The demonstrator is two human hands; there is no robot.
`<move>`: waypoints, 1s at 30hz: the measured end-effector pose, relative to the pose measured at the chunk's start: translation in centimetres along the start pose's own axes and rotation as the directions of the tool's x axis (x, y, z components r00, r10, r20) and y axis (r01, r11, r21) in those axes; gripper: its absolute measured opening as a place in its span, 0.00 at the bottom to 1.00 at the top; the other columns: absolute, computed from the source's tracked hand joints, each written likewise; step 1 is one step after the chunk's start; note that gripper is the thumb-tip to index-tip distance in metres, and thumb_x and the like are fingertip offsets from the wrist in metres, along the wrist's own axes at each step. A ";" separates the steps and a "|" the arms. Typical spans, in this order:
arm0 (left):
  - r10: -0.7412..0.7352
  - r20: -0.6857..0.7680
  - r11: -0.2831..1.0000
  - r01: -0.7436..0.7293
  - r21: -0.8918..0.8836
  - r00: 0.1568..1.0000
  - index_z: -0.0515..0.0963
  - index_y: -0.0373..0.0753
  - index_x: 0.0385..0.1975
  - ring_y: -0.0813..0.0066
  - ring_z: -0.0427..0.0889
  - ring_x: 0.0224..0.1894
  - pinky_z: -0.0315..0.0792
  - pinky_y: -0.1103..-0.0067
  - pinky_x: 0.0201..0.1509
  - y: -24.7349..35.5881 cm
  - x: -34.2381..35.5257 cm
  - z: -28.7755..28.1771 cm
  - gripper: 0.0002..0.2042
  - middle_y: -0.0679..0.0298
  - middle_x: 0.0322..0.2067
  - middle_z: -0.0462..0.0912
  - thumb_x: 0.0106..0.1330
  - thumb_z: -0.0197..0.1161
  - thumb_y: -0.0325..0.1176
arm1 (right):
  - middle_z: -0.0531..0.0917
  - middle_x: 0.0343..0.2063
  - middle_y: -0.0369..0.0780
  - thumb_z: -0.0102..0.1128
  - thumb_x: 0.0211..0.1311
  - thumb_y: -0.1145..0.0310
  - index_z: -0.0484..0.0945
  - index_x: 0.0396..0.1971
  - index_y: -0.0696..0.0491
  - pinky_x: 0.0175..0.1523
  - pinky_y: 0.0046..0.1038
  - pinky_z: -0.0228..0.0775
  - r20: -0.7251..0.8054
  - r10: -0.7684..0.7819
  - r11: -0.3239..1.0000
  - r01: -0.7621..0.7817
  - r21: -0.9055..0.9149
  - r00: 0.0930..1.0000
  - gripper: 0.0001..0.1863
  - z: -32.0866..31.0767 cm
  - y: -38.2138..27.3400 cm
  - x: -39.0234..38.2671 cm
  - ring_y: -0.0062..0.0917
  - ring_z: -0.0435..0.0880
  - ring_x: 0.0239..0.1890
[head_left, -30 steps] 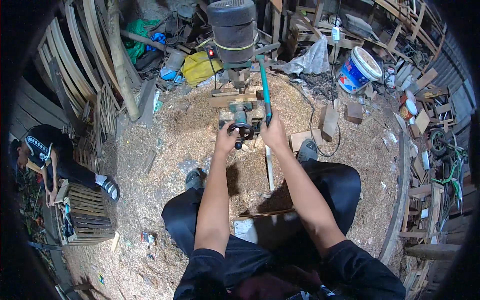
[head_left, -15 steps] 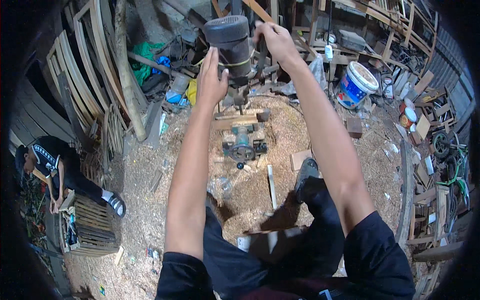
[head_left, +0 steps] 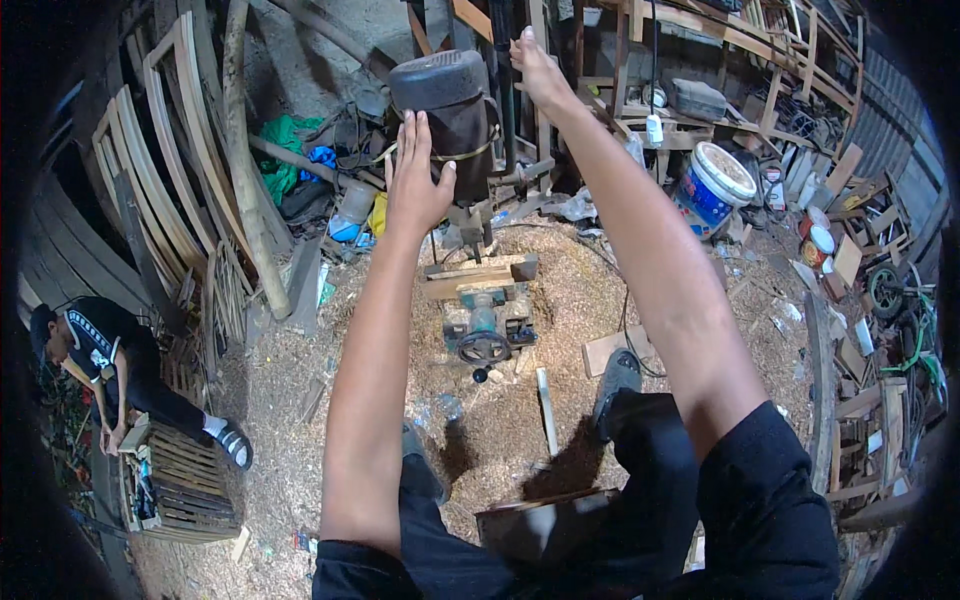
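Observation:
My left hand (head_left: 416,185) lies open against the dark cylindrical motor (head_left: 440,82) of a drilling machine, fingers stretched upward. My right hand (head_left: 540,75) is raised higher to the right, its fingers bent beside a dark upright bar (head_left: 505,120); what they hold is hard to make out. Below the motor, a bit points down at pale wooden pieces (head_left: 470,278) on a green metal vise (head_left: 483,318), which has a round black handwheel (head_left: 483,348). A loose wooden stick (head_left: 547,410) lies on the shavings between my legs.
A co-worker (head_left: 120,350) bends over a slatted wooden crate (head_left: 185,480) at left. Curved wooden frames (head_left: 135,170) lean behind. A white-and-blue bucket (head_left: 710,195), scrap wood and a small wheel (head_left: 883,285) lie at right. A wooden board (head_left: 610,355) and cable rest near my right foot.
Both hands have left the handwheel and teal-and-black lever and risen to the machine's top. Over the last half second my right hand rose slightly, and the lever now stands upright.

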State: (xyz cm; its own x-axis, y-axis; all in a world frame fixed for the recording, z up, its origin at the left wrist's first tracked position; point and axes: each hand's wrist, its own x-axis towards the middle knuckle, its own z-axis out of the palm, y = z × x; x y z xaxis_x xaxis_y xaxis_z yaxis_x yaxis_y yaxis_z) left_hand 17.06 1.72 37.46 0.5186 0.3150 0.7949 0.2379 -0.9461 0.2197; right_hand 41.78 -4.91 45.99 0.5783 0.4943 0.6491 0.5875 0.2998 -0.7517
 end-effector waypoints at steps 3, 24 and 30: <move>-0.063 -0.053 0.993 0.057 -0.101 0.997 0.48 0.37 0.73 0.49 0.54 0.73 0.50 0.57 0.73 -1.4 -5.4 2.5 0.38 0.45 0.71 0.55 0.65 0.59 0.38 | 0.70 0.62 0.48 0.31 0.70 0.32 0.62 0.65 0.58 0.63 0.45 0.65 0.026 0.046 0.995 -0.048 0.082 0.999 0.43 -0.2 2.7 -4.4 0.39 0.66 0.67; -0.513 0.743 0.803 0.547 0.238 0.430 0.22 0.39 0.71 0.44 0.81 0.49 0.74 0.63 0.55 -1.3 -32.5 9.1 0.58 0.41 0.49 0.80 0.57 0.69 0.36 | 0.77 0.48 0.64 0.55 0.54 0.71 0.52 0.63 0.75 0.55 0.40 0.73 0.635 0.595 0.741 -0.031 -0.671 0.493 0.39 4.9 12.9 -42.2 0.50 0.79 0.53; -0.508 0.717 0.775 0.617 0.138 0.477 0.24 0.42 0.72 0.45 0.81 0.49 0.74 0.63 0.55 -2.5 -33.9 9.6 0.55 0.41 0.48 0.80 0.58 0.66 0.29 | 0.73 0.56 0.63 0.55 0.55 0.66 0.47 0.66 0.74 0.63 0.36 0.69 0.646 0.602 0.747 -0.045 -0.663 0.469 0.44 4.7 13.9 -42.9 0.48 0.75 0.59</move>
State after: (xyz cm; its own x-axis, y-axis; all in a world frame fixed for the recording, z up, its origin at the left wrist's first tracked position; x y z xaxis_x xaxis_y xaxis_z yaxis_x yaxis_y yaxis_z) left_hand 6.77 -5.81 4.56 0.7158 0.6845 -0.1379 0.6177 -0.5286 0.5823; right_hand 22.45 -18.17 7.15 0.2592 0.9397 -0.2234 0.7885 -0.3394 -0.5130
